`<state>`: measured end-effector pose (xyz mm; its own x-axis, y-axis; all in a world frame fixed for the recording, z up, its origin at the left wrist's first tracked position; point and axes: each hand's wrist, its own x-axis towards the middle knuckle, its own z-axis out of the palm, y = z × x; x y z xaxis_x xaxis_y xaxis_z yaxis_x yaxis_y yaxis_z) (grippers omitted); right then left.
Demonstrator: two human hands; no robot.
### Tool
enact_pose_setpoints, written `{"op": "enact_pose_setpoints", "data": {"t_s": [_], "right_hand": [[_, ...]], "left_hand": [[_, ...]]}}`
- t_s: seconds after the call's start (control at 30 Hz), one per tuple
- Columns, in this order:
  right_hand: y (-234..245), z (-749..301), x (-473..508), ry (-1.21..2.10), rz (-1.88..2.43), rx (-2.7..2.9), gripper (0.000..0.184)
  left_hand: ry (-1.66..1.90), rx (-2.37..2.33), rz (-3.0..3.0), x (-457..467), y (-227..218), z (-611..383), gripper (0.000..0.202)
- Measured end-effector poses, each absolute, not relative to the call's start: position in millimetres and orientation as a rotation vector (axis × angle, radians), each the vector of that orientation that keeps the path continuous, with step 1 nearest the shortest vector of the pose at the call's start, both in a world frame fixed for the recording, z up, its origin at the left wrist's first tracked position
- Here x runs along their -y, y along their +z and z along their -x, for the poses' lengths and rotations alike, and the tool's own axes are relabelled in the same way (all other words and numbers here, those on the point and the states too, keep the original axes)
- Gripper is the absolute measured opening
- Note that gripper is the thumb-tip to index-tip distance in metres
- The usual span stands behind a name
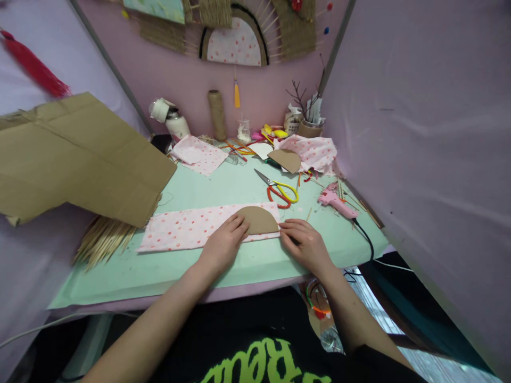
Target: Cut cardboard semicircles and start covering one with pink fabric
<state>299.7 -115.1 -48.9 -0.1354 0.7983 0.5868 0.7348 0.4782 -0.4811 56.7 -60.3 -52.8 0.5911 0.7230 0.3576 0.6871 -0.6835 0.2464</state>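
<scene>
A strip of pink cloth with red dots (175, 230) lies lengthwise on the table in front of me. On its right end rests a brown cardboard half-circle (261, 221), flat edge toward me. My left hand (225, 243) lies over the cloth, its fingertips flat on the left part of the half-circle. At the right end of the strip, my right hand (306, 244) has its fingers bent together on the cloth's edge, beside the half-circle's corner. Just beyond the cloth lie open scissors (279, 190) with a red and a yellow handle.
A pink glue gun (337, 204) with a black cord lies at right. Large cardboard (88, 159) covers the left side above thin sticks (106, 239). Toward the back are another cardboard half-circle (285, 158), crumpled dotted cloth (319, 151), a twine roll (216, 114) and a bottle (175, 122).
</scene>
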Motion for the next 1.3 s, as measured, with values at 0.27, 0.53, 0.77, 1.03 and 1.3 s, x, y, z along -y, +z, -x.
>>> {"op": "enact_pose_setpoints", "data": {"t_s": [0.27,0.53,0.77,1.03,1.3], "right_hand": [[-49,-300,115,0.101,1.290,1.881,0.017],[-50,-299,116,0.110,1.286,1.872,0.017],[-46,-300,117,0.098,1.291,1.836,0.015],[-38,-276,118,0.099,1.259,2.064,0.029],[-49,-275,116,0.153,1.292,2.110,0.032]], "left_hand": [[0.676,-1.230,-2.751,61,-53,-53,0.038],[0.657,-1.247,-2.727,63,-52,-54,0.035],[0.503,-1.286,-2.719,68,-42,-56,0.035],[0.414,-1.298,-2.746,69,-38,-56,0.035],[0.537,-1.255,-2.698,67,-48,-53,0.036]]}}
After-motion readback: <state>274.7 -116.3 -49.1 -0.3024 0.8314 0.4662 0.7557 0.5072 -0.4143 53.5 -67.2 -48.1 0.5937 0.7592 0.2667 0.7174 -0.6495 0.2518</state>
